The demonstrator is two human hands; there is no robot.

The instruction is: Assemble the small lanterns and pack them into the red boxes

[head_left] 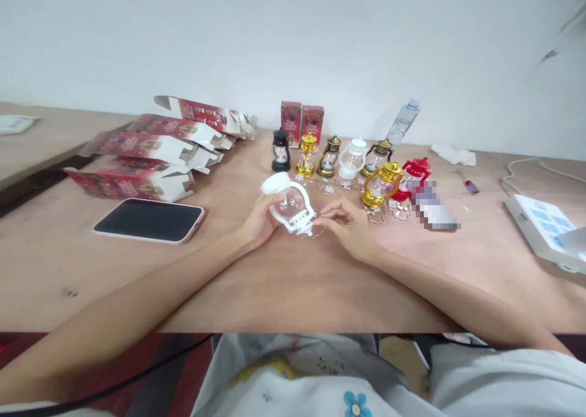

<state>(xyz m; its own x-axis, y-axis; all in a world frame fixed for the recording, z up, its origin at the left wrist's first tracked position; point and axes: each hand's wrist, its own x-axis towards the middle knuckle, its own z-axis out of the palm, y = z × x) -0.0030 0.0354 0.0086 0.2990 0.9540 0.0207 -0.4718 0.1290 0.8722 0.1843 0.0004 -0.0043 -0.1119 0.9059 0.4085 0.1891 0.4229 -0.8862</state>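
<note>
My left hand (262,223) is wrapped round the base end of a white toy lantern (289,204), which is tilted with its top toward the lower right. My right hand (345,226) is at the lantern's top end, thumb and fingertips pinched together; what lies between them is too small to make out. Thin clear pieces (315,234) show beneath the lantern's top. Behind my hands stand a black lantern (281,151), a gold lantern (306,155), a white lantern (352,159) and several others, with small clear and metal bits in front of them.
Red open cartons (132,179) lie at the left behind a phone (149,220). Two upright red boxes (312,123) and a leaning bottle (403,121) are near the wall. A screwdriver (469,185), a crumpled tissue (453,154) and a white device (544,228) lie to the right.
</note>
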